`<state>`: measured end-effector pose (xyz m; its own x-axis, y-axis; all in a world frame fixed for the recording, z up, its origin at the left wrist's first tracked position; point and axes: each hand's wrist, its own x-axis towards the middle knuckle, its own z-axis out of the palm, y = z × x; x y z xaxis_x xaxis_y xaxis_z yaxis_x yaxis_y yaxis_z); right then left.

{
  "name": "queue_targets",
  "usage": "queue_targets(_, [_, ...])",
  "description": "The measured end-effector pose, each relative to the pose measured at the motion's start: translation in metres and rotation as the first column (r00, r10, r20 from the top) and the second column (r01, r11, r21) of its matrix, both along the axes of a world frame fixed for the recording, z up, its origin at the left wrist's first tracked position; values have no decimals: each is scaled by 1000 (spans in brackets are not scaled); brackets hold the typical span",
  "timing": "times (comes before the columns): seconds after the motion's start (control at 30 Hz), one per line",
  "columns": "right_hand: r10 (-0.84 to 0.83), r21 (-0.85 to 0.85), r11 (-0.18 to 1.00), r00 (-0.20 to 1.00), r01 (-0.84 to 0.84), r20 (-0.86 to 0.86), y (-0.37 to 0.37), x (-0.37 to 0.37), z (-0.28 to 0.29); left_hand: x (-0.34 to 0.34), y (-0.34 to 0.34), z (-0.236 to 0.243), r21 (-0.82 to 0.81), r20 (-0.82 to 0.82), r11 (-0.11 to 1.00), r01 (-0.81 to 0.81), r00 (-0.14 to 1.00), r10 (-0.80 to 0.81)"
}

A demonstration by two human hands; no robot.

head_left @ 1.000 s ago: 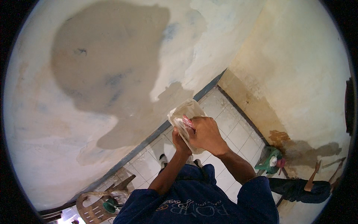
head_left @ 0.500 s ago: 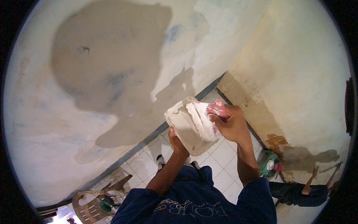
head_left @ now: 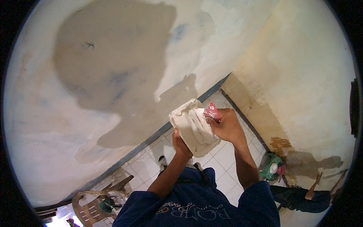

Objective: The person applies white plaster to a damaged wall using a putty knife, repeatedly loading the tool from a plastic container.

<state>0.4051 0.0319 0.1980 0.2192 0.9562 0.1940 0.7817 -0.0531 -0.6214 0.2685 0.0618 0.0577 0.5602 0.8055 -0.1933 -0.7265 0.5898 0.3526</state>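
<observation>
White plaster covers the flat board [head_left: 194, 130] that sits in the middle of the frame, and it shows fresh scraped streaks. The left hand [head_left: 180, 142] is closed around the lower edge of the board and holds it from below. The right hand [head_left: 228, 126] is clamped on a scraper with a red handle [head_left: 211, 112], and its blade lies on the plaster at the upper right of the board. One second ago both hands were close together over the board; half a second ago the right hand had pulled to the right, and now it is a little lower with the blade across the plaster. I judge that plaster is being gathered onto the blade.

Behind, the wall [head_left: 113, 75] carries a big grey damp patch in the upper left. A green bucket [head_left: 271, 168] stands on the tiles at the lower right; its contents I cannot tell. A plastic chair [head_left: 94, 202] is at the lower left.
</observation>
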Motion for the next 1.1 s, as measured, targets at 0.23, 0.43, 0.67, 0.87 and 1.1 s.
queue_targets(0.23, [46,40,998,999,-46,-15,6,6,-14,19,-1,-2,61,-13,998,-1,1000,2])
queue_targets(0.43, [69,16,998,994,-68,-90,8,13,-18,29,2,3,68,-84,998,-17,996,23])
queue_targets(0.67, [77,-75,991,922,-114,-381,11,19,-25,31,5,-5,136,20,990,42,999,-45])
queue_targets(0.87, [-92,-235,969,776,-74,-623,11,23,-35,18,5,-4,59,36,998,29,999,-31])
queue_targets(1.1, [-60,-53,998,272,32,-960,-3,19,-60,-11,15,-46,-55,110,998,-43,993,49])
